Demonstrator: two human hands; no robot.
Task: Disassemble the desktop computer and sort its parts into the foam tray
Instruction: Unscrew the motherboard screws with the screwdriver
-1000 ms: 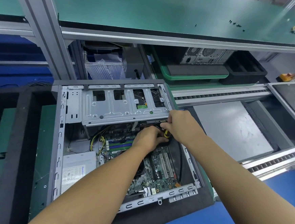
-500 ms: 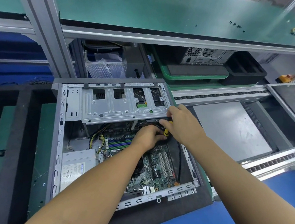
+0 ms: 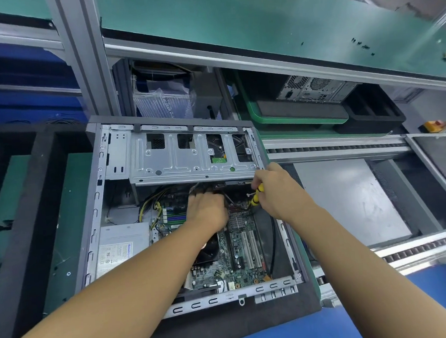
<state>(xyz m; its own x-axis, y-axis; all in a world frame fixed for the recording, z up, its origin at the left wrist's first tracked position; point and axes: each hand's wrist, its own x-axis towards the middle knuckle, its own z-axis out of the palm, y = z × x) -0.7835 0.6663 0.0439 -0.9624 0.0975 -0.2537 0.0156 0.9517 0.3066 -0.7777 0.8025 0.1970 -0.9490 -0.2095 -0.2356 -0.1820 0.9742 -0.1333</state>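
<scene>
The open desktop computer case (image 3: pixel 99 205) lies on its side on black foam. Its silver drive cage (image 3: pixel 183 158) spans the far half. The green motherboard (image 3: pixel 239 261) and the power supply (image 3: pixel 121 246) show below it. My right hand (image 3: pixel 277 191) grips a yellow-and-black tool (image 3: pixel 256 197) just under the cage's right end. My left hand (image 3: pixel 206 210) reaches under the cage edge among the cables (image 3: pixel 152 203); its fingertips are hidden, so what they hold cannot be told.
A black foam tray (image 3: pixel 27 211) with deep compartments sits left of the case. A grey case panel (image 3: pixel 352 204) lies to the right by conveyor rails (image 3: pixel 335 148). Behind stand another computer (image 3: pixel 314 89), a green bin (image 3: pixel 255 118) and a green upper shelf (image 3: pixel 231 16).
My two hands have drawn apart. The left hand slid left and further under the drive cage. The right hand stays at the cage's right end with the tool.
</scene>
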